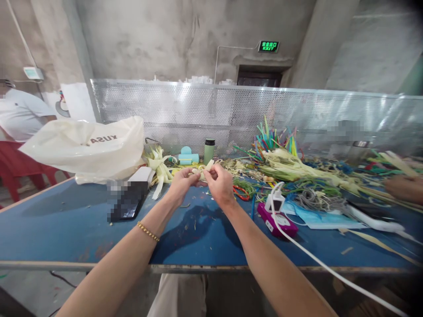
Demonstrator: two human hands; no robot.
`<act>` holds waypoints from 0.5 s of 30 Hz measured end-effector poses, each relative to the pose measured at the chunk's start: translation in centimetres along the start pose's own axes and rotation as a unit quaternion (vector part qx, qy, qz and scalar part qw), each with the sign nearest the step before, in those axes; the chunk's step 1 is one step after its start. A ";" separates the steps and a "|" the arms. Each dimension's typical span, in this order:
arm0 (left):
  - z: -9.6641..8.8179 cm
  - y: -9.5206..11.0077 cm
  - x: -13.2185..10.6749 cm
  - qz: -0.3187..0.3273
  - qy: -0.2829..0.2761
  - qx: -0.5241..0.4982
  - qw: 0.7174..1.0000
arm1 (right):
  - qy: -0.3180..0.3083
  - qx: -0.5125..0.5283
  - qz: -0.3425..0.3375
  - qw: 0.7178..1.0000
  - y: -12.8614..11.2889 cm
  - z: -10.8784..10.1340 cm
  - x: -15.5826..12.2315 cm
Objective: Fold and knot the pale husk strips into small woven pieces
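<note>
Above the blue table, left hand and right hand pinch pale husk.

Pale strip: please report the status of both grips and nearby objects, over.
Left grip and right grip pinching pale strip. Strip held above blue table. Green bottle upright beyond; husk bundle to right.

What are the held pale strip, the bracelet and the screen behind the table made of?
Pale strip: matte, thin and leafy, perhaps dried husk. Bracelet: shiny golden beads, possibly metal. Screen: probably metal, given its silvery glints and punched holes.
</note>
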State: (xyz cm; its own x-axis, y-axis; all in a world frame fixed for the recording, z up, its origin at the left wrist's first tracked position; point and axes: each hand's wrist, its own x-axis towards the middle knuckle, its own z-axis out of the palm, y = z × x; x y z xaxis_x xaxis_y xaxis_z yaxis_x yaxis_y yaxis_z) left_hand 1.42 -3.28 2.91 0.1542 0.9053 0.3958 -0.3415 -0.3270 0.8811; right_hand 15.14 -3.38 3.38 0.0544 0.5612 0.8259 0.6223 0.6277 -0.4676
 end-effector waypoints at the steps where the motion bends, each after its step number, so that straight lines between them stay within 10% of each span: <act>1: 0.0 -0.1 0.1 0.000 0.006 0.000 1.000 | 0.001 0.005 -0.003 1.000 -0.1 0.0 0.0; 7: -0.6 -0.5 0.6 0.041 0.088 0.007 0.995 | -0.032 0.076 -0.032 0.996 -0.1 -0.1 0.1; 15: -0.6 -0.3 0.5 0.050 0.109 0.003 0.993 | -0.126 0.187 0.097 0.969 1.1 0.5 0.2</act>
State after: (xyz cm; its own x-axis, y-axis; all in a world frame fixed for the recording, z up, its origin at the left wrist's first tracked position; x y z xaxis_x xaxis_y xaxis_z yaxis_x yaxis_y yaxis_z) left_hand 1.04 -2.57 2.73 -0.0848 0.9054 0.4161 -0.3386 -0.4189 0.8425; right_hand 15.46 -2.30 2.81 -0.0790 0.7722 0.6304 0.2903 0.6228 -0.7265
